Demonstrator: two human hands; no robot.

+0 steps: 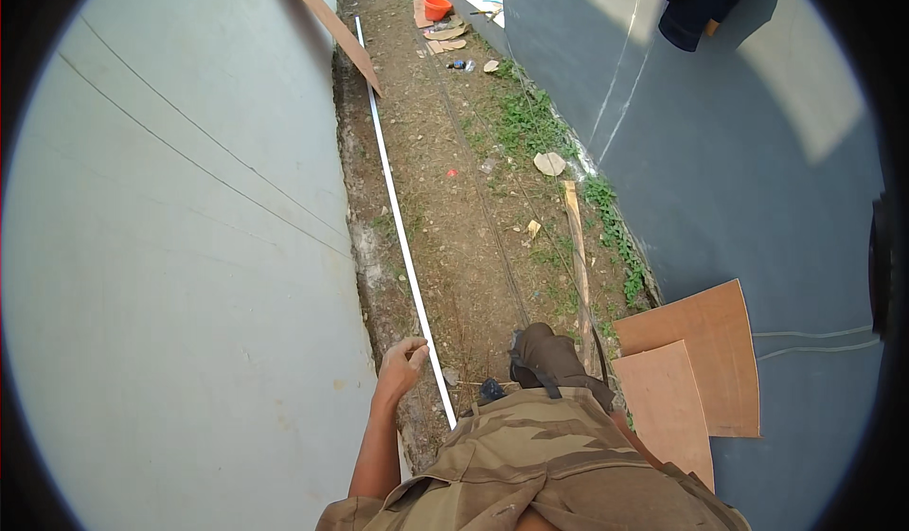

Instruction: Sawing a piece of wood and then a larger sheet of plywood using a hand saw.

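My left hand (pixel 402 364) is raised beside the pale wall, its fingers bent in toward the thumb. Its fingertips overlap the edge of a long white strip (pixel 402 233), and I cannot make out whether they touch it or hold anything. On my right, a strip of my right forearm (pixel 636 439) shows next to two thin brown boards, a smaller one (pixel 663 403) overlapping a larger one (pixel 715 342). The right hand itself is hidden, so whether it grips the boards does not show.
Dirt ground (pixel 454 247) runs between a pale wall (pixel 189 247) and a grey wall (pixel 710 171). Another brown board (pixel 331 29) slants at the far left. A wooden plank (pixel 577 247), stones, weeds (pixel 530 124) and an orange tub (pixel 437 8) lie along the passage. Dark cloth (pixel 696 6) hangs at upper right.
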